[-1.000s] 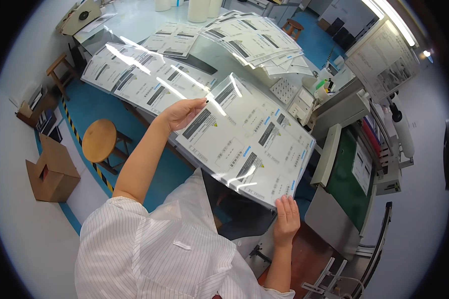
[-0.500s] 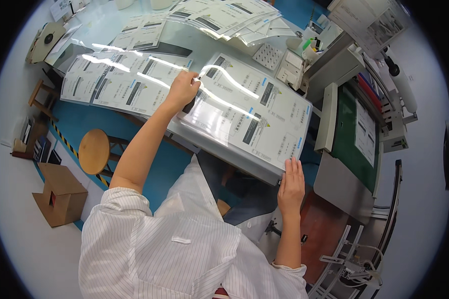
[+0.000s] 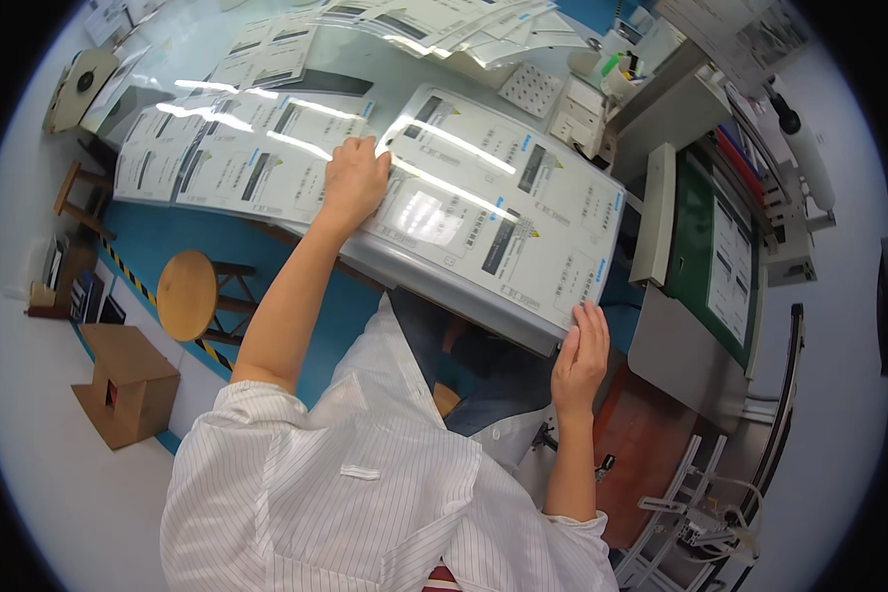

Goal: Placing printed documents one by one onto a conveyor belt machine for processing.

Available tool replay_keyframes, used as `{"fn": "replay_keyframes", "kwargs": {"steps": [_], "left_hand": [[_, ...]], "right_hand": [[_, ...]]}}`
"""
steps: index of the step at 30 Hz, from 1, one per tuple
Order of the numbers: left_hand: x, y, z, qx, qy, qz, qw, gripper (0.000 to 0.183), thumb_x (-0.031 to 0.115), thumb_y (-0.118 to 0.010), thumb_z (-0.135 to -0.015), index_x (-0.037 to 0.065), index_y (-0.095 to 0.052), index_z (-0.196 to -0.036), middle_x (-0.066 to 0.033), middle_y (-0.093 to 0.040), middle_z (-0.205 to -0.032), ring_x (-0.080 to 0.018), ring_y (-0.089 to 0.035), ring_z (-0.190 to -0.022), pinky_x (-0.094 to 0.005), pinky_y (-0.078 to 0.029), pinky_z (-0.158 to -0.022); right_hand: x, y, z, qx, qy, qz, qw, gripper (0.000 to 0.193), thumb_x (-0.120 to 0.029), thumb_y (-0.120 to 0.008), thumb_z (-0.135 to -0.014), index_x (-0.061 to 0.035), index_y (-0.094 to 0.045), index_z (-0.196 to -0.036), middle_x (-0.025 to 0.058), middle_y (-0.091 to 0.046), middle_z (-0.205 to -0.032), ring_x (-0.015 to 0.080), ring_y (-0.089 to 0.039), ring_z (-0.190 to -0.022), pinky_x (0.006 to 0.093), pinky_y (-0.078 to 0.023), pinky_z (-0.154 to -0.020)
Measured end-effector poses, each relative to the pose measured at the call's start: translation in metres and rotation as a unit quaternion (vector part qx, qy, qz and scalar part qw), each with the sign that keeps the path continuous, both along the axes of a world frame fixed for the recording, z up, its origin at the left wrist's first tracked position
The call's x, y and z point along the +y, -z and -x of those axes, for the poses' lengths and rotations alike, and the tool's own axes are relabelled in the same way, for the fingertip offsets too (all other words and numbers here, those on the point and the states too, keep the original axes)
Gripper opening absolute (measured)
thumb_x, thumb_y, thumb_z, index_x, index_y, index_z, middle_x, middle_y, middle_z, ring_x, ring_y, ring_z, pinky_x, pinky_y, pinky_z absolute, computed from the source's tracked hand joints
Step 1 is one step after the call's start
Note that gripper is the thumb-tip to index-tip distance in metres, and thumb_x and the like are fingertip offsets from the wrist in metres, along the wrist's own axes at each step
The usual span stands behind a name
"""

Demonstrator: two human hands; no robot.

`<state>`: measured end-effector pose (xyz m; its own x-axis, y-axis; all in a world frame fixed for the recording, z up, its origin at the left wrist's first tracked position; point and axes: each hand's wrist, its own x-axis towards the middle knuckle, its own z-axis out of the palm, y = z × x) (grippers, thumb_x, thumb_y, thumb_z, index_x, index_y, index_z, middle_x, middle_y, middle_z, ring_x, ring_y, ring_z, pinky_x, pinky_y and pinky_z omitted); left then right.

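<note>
A neat stack of printed plastic sheets (image 3: 464, 217), glossy and pale with dark label blocks, lies on the table in front of me. My left hand (image 3: 356, 185) is at its left edge, fingers loosely bent and the thumb side by the stack; nothing shows in it. At the near right corner, my right hand (image 3: 581, 360) rests with outstretched fingers against the sheets' edge. Left of the stack, more printed sheets (image 3: 296, 197) lie spread out, partly under my left hand and reaching past the table's front edge.
Loose sheets (image 3: 444, 35) are piled at the back. To the right stands a machine with a green bed (image 3: 696, 257) holding one printed sheet (image 3: 730, 271). A wooden stool (image 3: 189, 294) and an open cardboard box (image 3: 128, 385) are on the floor at left.
My left hand has shifted slightly left and off the stack's left edge, its fingers loosening. The right hand stays at the near right corner. The whole view has tilted a little.
</note>
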<state>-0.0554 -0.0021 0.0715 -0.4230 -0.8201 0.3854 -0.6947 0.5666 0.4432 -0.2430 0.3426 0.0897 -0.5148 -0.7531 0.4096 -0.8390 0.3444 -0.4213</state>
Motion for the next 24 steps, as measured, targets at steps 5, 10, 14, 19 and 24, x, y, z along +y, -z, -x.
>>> {"fn": "replay_keyframes", "kwargs": {"steps": [5,10,14,19,24], "left_hand": [[0.012,0.011,-0.007,0.011,-0.019,-0.049,0.999,0.039,0.029,-0.048,-0.096,-0.002,-0.056,-0.118,-0.0258,-0.059,-0.112,-0.0417,-0.054,-0.105,-0.0462,-0.042,-0.091],[0.013,0.003,-0.003,0.074,0.047,-0.115,0.99,0.04,0.029,-0.045,-0.096,-0.002,-0.056,-0.118,-0.0252,-0.06,-0.112,-0.0421,-0.054,-0.106,-0.0447,-0.042,-0.091],[0.001,0.01,-0.01,0.034,0.008,-0.105,0.994,0.042,0.03,-0.044,-0.097,0.0,-0.055,-0.125,-0.0264,-0.059,-0.118,-0.0421,-0.054,-0.11,-0.0422,-0.042,-0.092],[0.001,0.019,-0.014,0.02,-0.001,-0.082,0.996,0.043,0.031,-0.043,-0.097,0.0,-0.055,-0.125,-0.0264,-0.06,-0.115,-0.0425,-0.056,-0.107,-0.0426,-0.043,-0.091],[0.013,0.021,0.004,0.019,0.039,-0.095,0.995,0.041,0.031,-0.042,-0.099,0.002,-0.056,-0.123,-0.0245,-0.062,-0.113,-0.0416,-0.057,-0.107,-0.0408,-0.044,-0.09]], "right_hand": [[-0.005,0.007,0.002,-0.041,0.007,0.059,0.997,0.027,-0.007,-0.047,-0.095,0.0021,-0.061,-0.115,0.0187,-0.058,-0.127,0.0334,-0.049,-0.125,0.0393,-0.037,-0.105],[0.017,0.013,0.031,-0.105,0.001,0.11,0.988,0.026,-0.007,-0.046,-0.096,0.0021,-0.062,-0.114,0.0172,-0.061,-0.123,0.0318,-0.052,-0.123,0.0375,-0.039,-0.103],[0.049,0.03,0.095,-0.066,0.123,0.096,0.986,0.027,-0.009,-0.048,-0.095,0.0016,-0.06,-0.117,0.0183,-0.054,-0.131,0.0328,-0.051,-0.123,0.0373,-0.04,-0.102],[0.097,0.067,0.174,0.044,0.279,-0.025,0.959,0.04,-0.018,-0.053,-0.093,0.0002,-0.05,-0.129,0.0212,-0.038,-0.144,0.0378,-0.036,-0.133,0.0433,-0.032,-0.108],[0.139,0.095,0.221,0.046,0.409,-0.108,0.905,0.057,-0.031,-0.052,-0.095,0.0008,-0.037,-0.14,0.023,-0.028,-0.149,0.0377,-0.021,-0.141,0.0501,-0.018,-0.114]]}}
